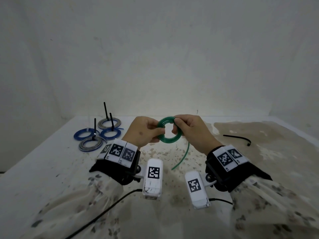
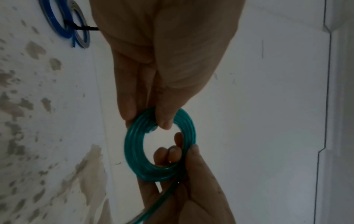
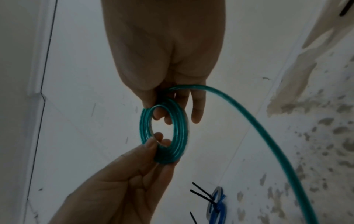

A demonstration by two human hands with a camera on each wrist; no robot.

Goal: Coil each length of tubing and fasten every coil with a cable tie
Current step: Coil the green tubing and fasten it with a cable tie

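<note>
Both hands hold the green tubing coil point(image 1: 169, 130) in the air above the table point(image 1: 51, 169). The left hand point(image 1: 143, 131) has a closed grip, thumb and fingers pinching the coil's left side; the right hand point(image 1: 191, 130) pinches the right side, fingers curled through the ring. A loose green tail point(image 1: 181, 157) hangs down toward the table.

The table is white and stained, set against a pale wall point(image 1: 155, 49). Four tied coils point(image 1: 98, 133), blue and grey, lie at the far left; a loose black cable tie point(image 1: 236, 139) lies to the right.

The right wrist view shows the tail point(image 3: 268, 136) leaving the coil by the right fingers point(image 3: 197, 106).
</note>
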